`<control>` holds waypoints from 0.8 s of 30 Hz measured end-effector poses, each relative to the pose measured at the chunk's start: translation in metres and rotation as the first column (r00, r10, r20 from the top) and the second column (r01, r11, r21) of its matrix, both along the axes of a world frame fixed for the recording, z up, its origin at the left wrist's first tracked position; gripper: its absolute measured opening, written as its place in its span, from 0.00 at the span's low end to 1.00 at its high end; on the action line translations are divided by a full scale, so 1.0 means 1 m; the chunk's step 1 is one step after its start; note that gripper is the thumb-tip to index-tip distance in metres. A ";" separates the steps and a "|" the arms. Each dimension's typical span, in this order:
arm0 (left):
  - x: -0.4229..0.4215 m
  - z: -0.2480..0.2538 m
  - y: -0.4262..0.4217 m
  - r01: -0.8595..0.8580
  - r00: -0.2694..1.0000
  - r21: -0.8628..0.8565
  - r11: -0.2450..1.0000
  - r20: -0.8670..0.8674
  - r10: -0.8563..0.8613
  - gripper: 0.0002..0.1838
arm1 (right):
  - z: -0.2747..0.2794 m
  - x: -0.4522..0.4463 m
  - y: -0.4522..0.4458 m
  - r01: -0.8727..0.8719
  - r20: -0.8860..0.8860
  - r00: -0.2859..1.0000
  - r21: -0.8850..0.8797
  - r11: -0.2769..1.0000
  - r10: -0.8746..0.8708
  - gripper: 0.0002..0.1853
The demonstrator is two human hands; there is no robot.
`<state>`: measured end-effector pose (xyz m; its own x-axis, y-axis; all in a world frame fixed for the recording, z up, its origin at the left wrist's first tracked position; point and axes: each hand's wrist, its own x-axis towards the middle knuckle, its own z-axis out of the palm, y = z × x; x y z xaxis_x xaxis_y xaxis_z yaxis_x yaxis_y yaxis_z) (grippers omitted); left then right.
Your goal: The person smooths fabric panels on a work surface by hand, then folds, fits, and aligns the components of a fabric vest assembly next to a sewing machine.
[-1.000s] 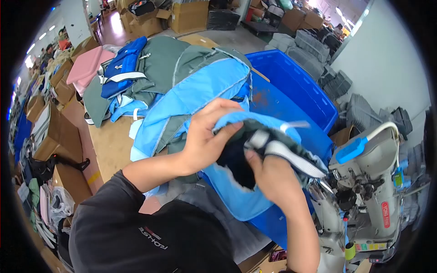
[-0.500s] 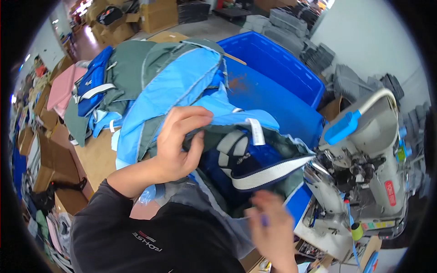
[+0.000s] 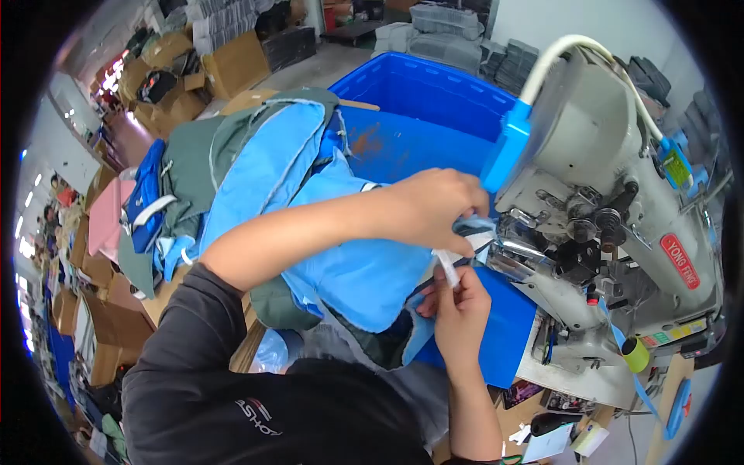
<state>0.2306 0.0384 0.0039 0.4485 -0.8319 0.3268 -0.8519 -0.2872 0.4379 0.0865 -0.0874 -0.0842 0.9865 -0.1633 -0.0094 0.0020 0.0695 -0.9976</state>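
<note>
A sewn bag of light blue and dark green fabric (image 3: 356,283) lies bunched in front of me, its opening facing down toward my body. My left hand (image 3: 442,205) reaches across it and is closed on a gathered edge of the bag beside the sewing machine's arm (image 3: 523,260). Just below, my right hand (image 3: 463,310) is closed, with thumb and fingers pinching a small white label (image 3: 447,269) at that edge. The fingertips of both hands are partly hidden by the fabric.
The grey sewing machine (image 3: 674,225) stands close on the right, with a blue lamp (image 3: 508,143) on a white cable. Behind is a blue plastic bin (image 3: 434,97). More bag pieces (image 3: 186,159) are heaped at the left, near cardboard boxes (image 3: 116,333).
Both hands have moved to the bag's edge beside the machine and closed there. The bag's opening, with blue inside and white webbing showing, has been folded over. My view has turned right.
</note>
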 end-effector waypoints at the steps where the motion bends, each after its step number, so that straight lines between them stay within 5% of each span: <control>1: 0.002 -0.001 -0.004 0.021 0.998 0.048 0.999 -0.066 -0.018 0.23 | -0.005 -0.001 -0.005 0.010 0.008 1.000 -0.117 0.993 -0.009 0.07; 4: 0.001 -0.007 -0.007 0.020 0.990 0.076 0.997 -0.139 -0.009 0.19 | 0.012 -0.009 -0.030 0.231 0.207 0.969 -0.562 0.795 -0.135 0.11; 5: 0.001 -0.008 -0.006 0.000 0.990 0.061 0.998 -0.139 0.009 0.18 | 0.022 -0.008 -0.032 0.397 0.285 0.918 -0.620 0.677 -0.277 0.14; 10: -0.002 -0.007 -0.005 0.097 0.969 -0.004 0.995 0.228 -0.094 0.12 | 0.009 0.020 -0.034 0.498 0.483 0.867 -0.822 0.276 -0.126 0.14; 12: 0.002 -0.003 -0.004 0.114 0.942 0.002 0.993 0.316 -0.109 0.11 | 0.007 0.025 -0.030 0.535 0.520 0.844 -0.807 0.249 -0.130 0.13; 17: 0.007 -0.012 0.000 0.116 0.778 0.067 0.991 0.614 -0.133 0.07 | 0.007 0.014 -0.020 0.553 0.508 0.833 -0.782 0.287 -0.219 0.08; 20: 0.012 -0.032 -0.002 0.205 0.590 -0.059 0.977 0.804 -0.076 0.05 | 0.009 0.005 -0.022 0.490 0.427 0.870 -0.702 0.516 -0.245 0.07; 22: 0.016 -0.033 -0.003 0.180 0.664 -0.088 0.980 0.746 -0.055 0.06 | 0.015 0.002 -0.022 0.392 0.249 0.920 -0.564 0.727 -0.302 0.09; 24: 0.015 -0.032 -0.004 0.191 0.702 -0.111 0.975 0.710 -0.057 0.07 | 0.006 0.002 -0.029 0.359 0.248 0.933 -0.619 0.699 -0.259 0.10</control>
<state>0.2457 0.0348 -0.0279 -0.0686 -0.7672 0.6378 -0.9533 -0.1381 -0.2686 0.0889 -0.1168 -0.0778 0.8623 -0.3761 0.3392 0.0398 -0.6173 -0.7857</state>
